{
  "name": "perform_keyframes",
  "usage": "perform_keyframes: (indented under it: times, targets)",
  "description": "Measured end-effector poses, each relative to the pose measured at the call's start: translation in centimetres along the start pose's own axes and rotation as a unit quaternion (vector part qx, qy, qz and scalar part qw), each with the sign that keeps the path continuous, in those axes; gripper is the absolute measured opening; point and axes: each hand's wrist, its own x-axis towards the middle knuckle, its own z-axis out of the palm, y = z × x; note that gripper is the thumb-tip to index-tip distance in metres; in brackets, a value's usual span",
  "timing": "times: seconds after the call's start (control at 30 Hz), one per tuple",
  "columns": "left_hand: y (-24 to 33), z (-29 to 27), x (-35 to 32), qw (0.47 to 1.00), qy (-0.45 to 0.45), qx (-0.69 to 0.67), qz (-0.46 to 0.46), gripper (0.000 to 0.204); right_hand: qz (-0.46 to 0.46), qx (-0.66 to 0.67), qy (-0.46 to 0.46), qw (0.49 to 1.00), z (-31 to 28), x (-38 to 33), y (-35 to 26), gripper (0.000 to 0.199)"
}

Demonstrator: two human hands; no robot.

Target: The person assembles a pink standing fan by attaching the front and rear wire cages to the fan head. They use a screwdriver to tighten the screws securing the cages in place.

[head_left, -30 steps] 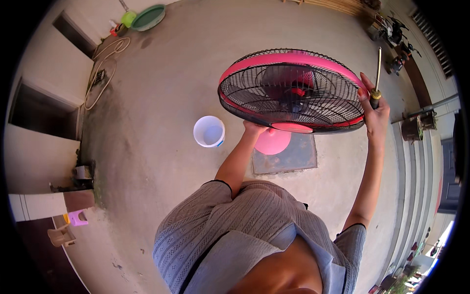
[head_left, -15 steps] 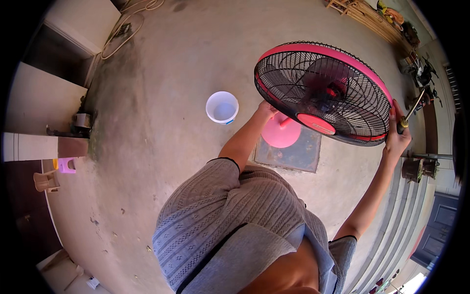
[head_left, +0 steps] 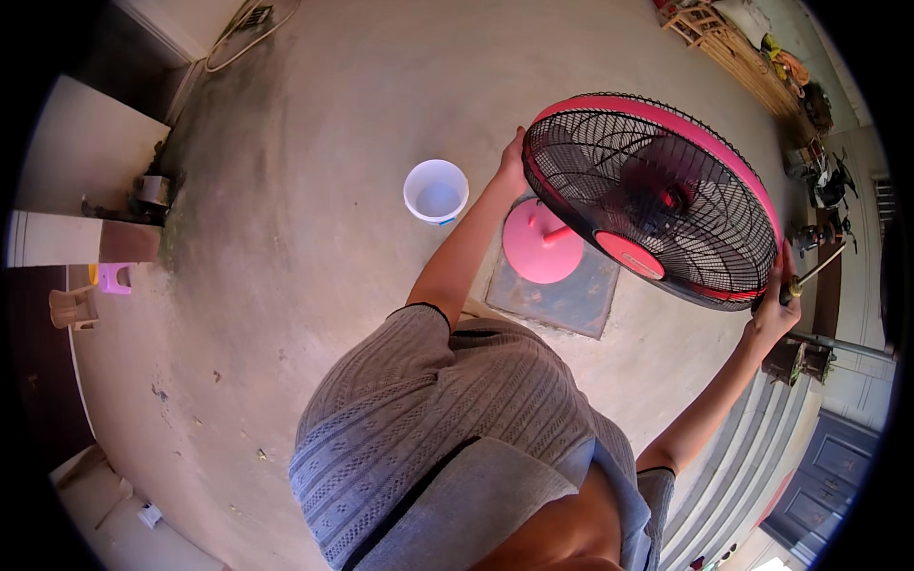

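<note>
A pedestal fan's round head (head_left: 657,195), with black wire grilles and a pink rim, is tilted in front of me above its pink round base (head_left: 543,252). My left hand (head_left: 515,160) is closed on the rim's left side; its fingertips are hidden behind the cage. On the opposite side, my right hand (head_left: 775,309) grips the rim's lower right edge. Tucked in that same hand is a screwdriver (head_left: 809,274), its shaft pointing away to the right. Dark blades show through the wires, and a red oval badge (head_left: 628,254) sits at the grille's lower edge.
The base stands on a grey metal floor plate (head_left: 557,300). A white bucket (head_left: 436,192) is to its left. Steps (head_left: 733,466) and plant pots (head_left: 785,360) lie at right, stools (head_left: 114,278) far left, bamboo poles (head_left: 733,62) at the far right.
The fan head has shifted slightly right and down in view. My left hand has moved up along the rim's left side, and more of the pink base shows. The right hand keeps its hold.
</note>
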Motion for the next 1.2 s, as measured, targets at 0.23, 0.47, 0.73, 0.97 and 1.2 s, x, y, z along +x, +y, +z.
perform_keyframes:
  times: [0.23, 0.47, 0.73, 0.97, 1.2]
  targets:
    - [-0.2, 0.2, -0.7, 0.996, -0.055, -0.061, -0.039, 0.057, 0.017, -0.001, -0.001, 1.0, -0.8, 0.0, 0.1, 0.035]
    - [0.5, -1.3, -1.4, 0.975, -0.207, -0.083, -0.011, 0.055, 0.051, -0.014, 0.024, 0.998, -1.1, -0.5, -0.8, 0.039]
    - [1.5, -2.8, -2.1, 0.951, -0.306, -0.037, 0.015, 0.066, 0.057, 0.03, 0.014, 0.998, 0.3, -0.7, -1.8, 0.04]
    - [1.6, -3.4, -1.6, 0.952, -0.306, -0.013, -0.013, 0.068, 0.055, 0.047, 0.024, 0.997, 0.0, -1.0, -1.6, 0.041]
    - [0.8, -3.7, -1.7, 0.964, -0.259, 0.057, -0.031, 0.062, 0.036, 0.059, 0.04, 0.997, -1.0, -1.7, -0.9, 0.039]
